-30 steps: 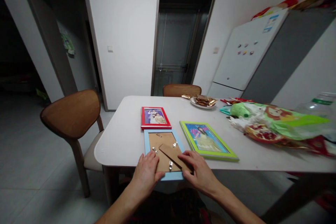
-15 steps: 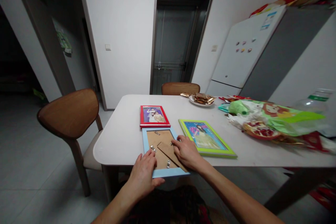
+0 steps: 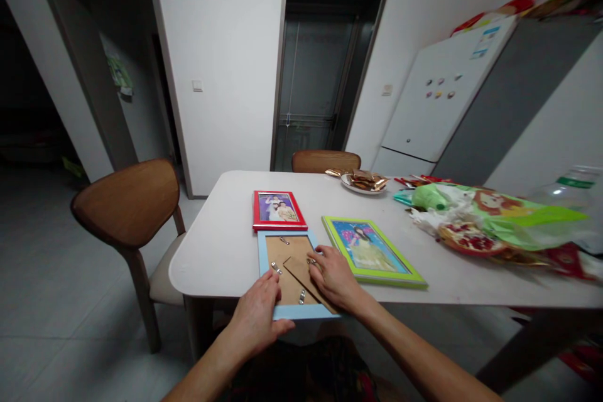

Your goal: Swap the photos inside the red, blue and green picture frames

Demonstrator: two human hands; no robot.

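A blue picture frame (image 3: 301, 311) lies face down on the table, showing a brown backing board (image 3: 285, 251) with metal clips. A hinged brown easel strut (image 3: 301, 277) lies flat across the board. My left hand (image 3: 257, 315) grips the frame's lower left edge, with its fingers on the backing near a clip. My right hand (image 3: 332, 277) sits on the strut, its fingertips pressed at a metal clip (image 3: 311, 260). Beyond the blue frame lies a red-framed photo (image 3: 279, 210), and to its right a green-framed picture (image 3: 370, 251), both face up.
The white table (image 3: 211, 245) has a rounded corner at left. A plate of gold-wrapped snacks (image 3: 362, 183) stands at the far edge. A green printed plastic bag (image 3: 490, 217) and a plastic bottle (image 3: 572, 185) are at right. Wooden chairs stand at left and beyond the table.
My right hand has moved up from the strut's lower end to the clip near the board's middle. My left hand and the blue frame have stayed nearly still.
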